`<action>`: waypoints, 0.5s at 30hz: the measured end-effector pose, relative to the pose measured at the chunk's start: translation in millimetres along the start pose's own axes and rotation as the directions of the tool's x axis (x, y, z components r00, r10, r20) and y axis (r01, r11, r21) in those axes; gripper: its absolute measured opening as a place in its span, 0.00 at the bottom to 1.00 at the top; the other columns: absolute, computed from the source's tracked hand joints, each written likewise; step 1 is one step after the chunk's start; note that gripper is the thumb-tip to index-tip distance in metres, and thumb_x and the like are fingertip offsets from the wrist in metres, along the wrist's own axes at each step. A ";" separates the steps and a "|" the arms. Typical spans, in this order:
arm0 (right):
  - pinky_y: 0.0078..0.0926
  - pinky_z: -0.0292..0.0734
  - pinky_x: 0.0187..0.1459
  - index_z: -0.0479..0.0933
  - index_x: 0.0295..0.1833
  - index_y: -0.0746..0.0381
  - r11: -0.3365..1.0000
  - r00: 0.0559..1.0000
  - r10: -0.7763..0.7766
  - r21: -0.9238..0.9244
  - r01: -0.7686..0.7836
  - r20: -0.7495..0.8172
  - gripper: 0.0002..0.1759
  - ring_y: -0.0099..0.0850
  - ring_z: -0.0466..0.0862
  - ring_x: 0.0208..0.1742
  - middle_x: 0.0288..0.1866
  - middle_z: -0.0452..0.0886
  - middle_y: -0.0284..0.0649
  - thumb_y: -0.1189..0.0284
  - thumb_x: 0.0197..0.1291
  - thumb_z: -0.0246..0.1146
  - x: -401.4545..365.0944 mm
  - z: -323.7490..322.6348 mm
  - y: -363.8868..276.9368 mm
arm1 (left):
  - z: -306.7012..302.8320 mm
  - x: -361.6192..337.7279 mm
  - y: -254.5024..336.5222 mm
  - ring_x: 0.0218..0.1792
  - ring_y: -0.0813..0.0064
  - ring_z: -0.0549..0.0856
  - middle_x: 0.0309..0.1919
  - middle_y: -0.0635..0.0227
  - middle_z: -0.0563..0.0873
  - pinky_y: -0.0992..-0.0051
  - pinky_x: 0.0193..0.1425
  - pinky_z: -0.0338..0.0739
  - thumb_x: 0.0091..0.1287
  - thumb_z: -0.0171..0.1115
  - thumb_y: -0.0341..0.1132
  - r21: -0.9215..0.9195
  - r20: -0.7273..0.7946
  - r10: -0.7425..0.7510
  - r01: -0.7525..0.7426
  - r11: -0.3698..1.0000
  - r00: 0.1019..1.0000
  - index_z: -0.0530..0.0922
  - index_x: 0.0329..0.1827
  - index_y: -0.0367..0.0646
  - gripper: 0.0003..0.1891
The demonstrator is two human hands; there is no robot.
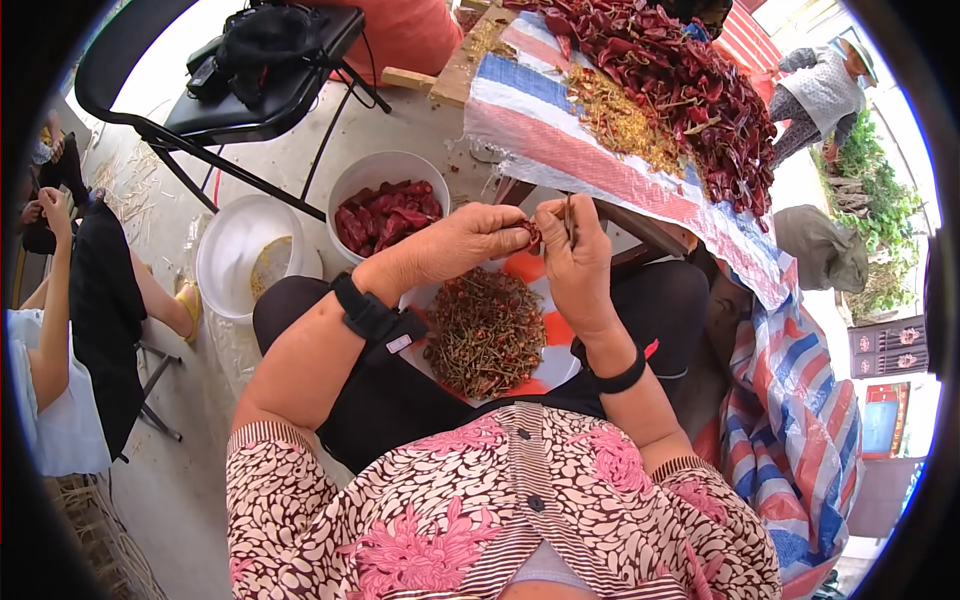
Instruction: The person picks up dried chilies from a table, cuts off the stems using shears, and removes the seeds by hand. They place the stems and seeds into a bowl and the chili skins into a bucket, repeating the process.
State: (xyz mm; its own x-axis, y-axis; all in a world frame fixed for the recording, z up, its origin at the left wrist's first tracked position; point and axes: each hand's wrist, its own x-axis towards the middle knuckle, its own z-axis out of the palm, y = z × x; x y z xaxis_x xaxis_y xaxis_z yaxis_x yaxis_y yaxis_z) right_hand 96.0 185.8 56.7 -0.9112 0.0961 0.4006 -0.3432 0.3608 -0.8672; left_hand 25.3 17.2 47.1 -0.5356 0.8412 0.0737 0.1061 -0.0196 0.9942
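Observation:
My left hand (470,240) pinches a dried red chili (530,233) at its fingertips. My right hand (573,255) is closed around small scissors (568,215), their blades beside the chili. Both hands hover over a plate (552,365) on my lap, which is heaped with chili stems and scraps (485,330). A white bucket (375,175) with trimmed red chilies (388,215) stands on the floor just beyond my left hand.
A striped tarp (560,120) carries a big pile of dried chilies (680,80) and seeds ahead. A second white bucket (240,250) sits left, behind it a black folding chair (250,90). One person sits at left (60,340); another stands far right (820,90).

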 end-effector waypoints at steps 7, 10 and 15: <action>0.15 0.60 0.19 0.71 0.40 0.59 0.809 0.918 0.367 0.435 -0.395 0.152 0.06 0.13 0.65 0.18 0.28 0.74 0.29 0.70 0.69 0.60 -1.7 -9.0 -23.3 | 3.1 -7.7 15.3 0.35 0.87 0.69 0.30 0.77 0.75 0.81 0.41 0.69 0.74 0.54 0.45 0.045 0.044 0.037 -0.039 0.998 0.998 0.76 0.45 0.37 0.16; 0.14 0.58 0.17 0.72 0.41 0.58 0.667 0.872 0.443 0.573 -0.476 0.208 0.05 0.14 0.65 0.15 0.29 0.77 0.30 0.71 0.68 0.61 -3.4 -8.8 -19.7 | 4.2 -8.7 10.1 0.35 0.87 0.69 0.30 0.77 0.74 0.81 0.40 0.68 0.75 0.54 0.44 0.028 0.044 0.065 -0.066 0.997 0.997 0.75 0.45 0.37 0.16; 0.14 0.58 0.16 0.72 0.42 0.57 0.455 0.789 0.517 0.674 -0.582 0.332 0.04 0.14 0.65 0.15 0.32 0.79 0.31 0.72 0.67 0.61 -6.2 -11.0 -9.4 | 3.7 -13.5 15.6 0.35 0.87 0.69 0.31 0.77 0.74 0.81 0.40 0.68 0.75 0.54 0.42 0.048 0.066 0.045 -0.049 0.998 0.997 0.75 0.47 0.37 0.14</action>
State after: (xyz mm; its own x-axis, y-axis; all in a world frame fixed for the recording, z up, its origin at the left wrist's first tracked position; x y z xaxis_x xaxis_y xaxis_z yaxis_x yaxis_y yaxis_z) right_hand 107.4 192.0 65.7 -0.9720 -0.0453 -0.2304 0.2201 -0.5171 -0.8271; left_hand 37.3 7.5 61.4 -0.4736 0.8734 0.1133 0.1723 -0.0342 0.9844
